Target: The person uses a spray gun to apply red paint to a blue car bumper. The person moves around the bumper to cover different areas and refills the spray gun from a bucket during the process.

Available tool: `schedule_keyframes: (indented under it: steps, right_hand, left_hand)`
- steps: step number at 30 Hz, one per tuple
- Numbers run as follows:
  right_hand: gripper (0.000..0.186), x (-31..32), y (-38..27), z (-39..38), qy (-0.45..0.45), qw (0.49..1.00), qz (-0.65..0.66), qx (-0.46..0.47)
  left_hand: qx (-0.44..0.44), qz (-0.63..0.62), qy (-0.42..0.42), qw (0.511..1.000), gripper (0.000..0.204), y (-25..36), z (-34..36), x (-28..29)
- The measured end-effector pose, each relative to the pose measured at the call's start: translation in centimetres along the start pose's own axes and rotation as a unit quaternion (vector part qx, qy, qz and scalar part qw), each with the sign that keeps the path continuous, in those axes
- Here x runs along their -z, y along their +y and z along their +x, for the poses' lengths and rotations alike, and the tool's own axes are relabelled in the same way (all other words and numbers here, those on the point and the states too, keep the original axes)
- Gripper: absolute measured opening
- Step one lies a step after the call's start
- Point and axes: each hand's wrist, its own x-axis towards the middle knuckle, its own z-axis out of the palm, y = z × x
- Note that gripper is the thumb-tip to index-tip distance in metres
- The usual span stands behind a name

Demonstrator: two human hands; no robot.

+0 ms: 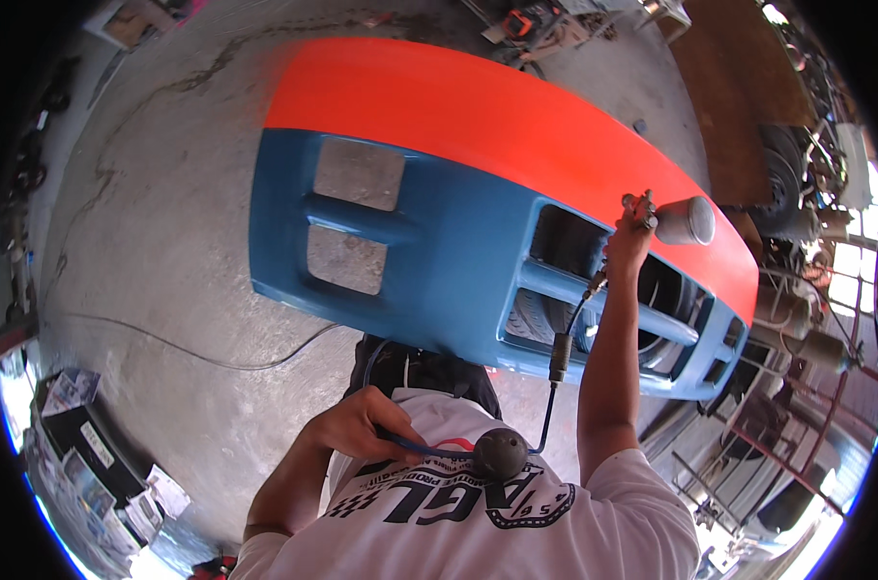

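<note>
My right hand (629, 247) is wrapped round a spray gun (642, 208) with a grey paint cup (688, 221), over the right part of a large vehicle bumper (453, 246). The bumper's upper band is bright orange-red; its lower part, with several rectangular openings, is blue. From the gun's handle a thin dark-blue air hose (545, 420) runs down through a grey inline cylinder (560, 358). It bends past a dark round ball-like thing (501, 453) at my chest. My left hand (366, 425) is closed on the hose near my waist, apart from the bumper.
Tyres show through the bumper's openings. A wheel (779, 179), a brown panel (739, 87) and a red metal frame (816, 416) stand at the right. More hose (217, 362) trails over the concrete floor (168, 251). A black box (96, 445) with papers sits lower left.
</note>
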Motion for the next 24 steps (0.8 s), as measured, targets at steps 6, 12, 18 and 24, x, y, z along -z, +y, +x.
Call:
schedule_keyframes:
  steps: [6, 12, 18, 24]
  right_hand:
    - [0.021, -5.0, -5.1, -4.5, -0.045, 0.997, 0.058, -0.016]
    - [0.021, -13.4, -11.3, -10.4, -0.11, 0.989, 0.091, -0.022]
    - [0.022, -27.3, -15.8, -16.5, -0.122, 0.987, 0.106, 0.012]
    - [0.021, -40.3, -20.0, -22.4, -0.122, 0.988, 0.085, 0.046]
  left_hand:
    - [-0.063, 0.02, 0.066, 0.996, 0.027, -0.5, -4.3, 0.8]
    - [-0.094, -0.004, 0.044, 0.995, 0.027, -0.3, -8.0, 7.6]
    - [-0.042, -0.021, -0.014, 0.999, 0.022, 0.4, -16.7, 20.3]
    - [-0.008, -0.109, -0.034, 0.993, 0.019, 2.0, -26.2, 29.5]
